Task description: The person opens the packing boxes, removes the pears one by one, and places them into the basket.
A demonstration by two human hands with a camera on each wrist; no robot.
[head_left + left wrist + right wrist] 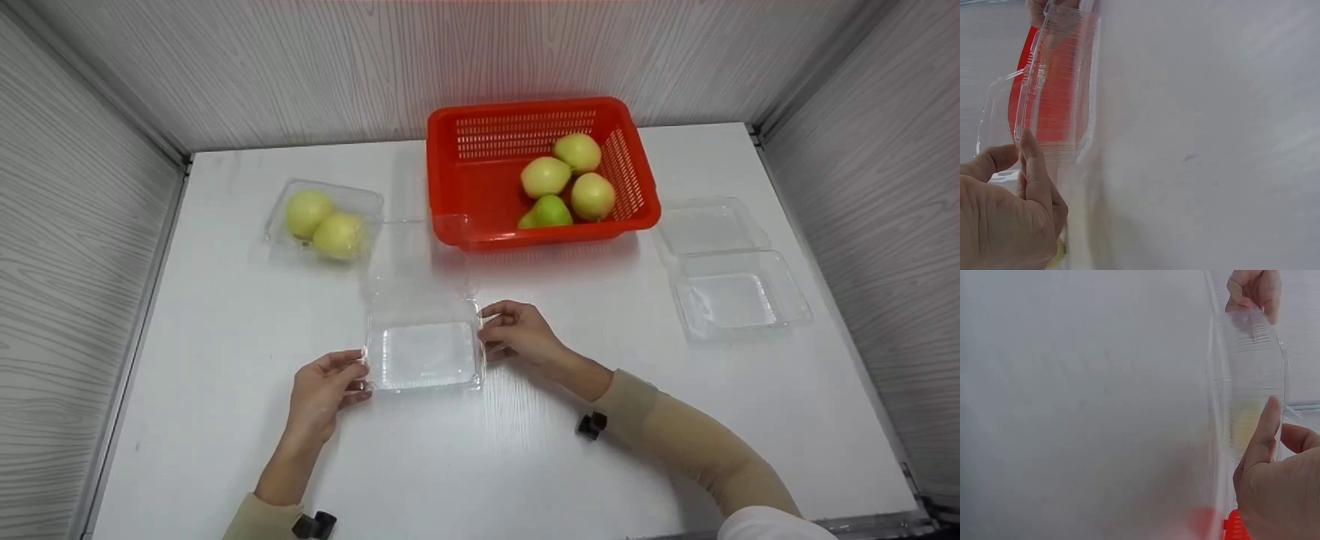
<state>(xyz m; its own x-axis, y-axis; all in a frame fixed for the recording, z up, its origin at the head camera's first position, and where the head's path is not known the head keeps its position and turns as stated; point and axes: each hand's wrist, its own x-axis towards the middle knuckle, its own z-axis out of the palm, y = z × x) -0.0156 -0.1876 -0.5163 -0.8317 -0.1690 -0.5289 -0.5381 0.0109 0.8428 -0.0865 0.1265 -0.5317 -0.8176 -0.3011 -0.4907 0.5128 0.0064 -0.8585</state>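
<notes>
1. from my head view, the clear container [427, 356] sits between the two hands, over the near middle of the white table [600, 480]; i can't tell whether its base touches.
2. my left hand [321, 394] pinches its left rim by the near corner, thumb and fingers on either side.
3. my right hand [525, 337] pinches the right rim farther up, so it is the nearer one to the hinge.
4. the container's lid [416, 259] lies open, so the long axis runs straight away from me, hinge crosswise.
5. the lid's far right corner overlaps the red basket [555, 238] in view; i can't tell if they touch.
</notes>
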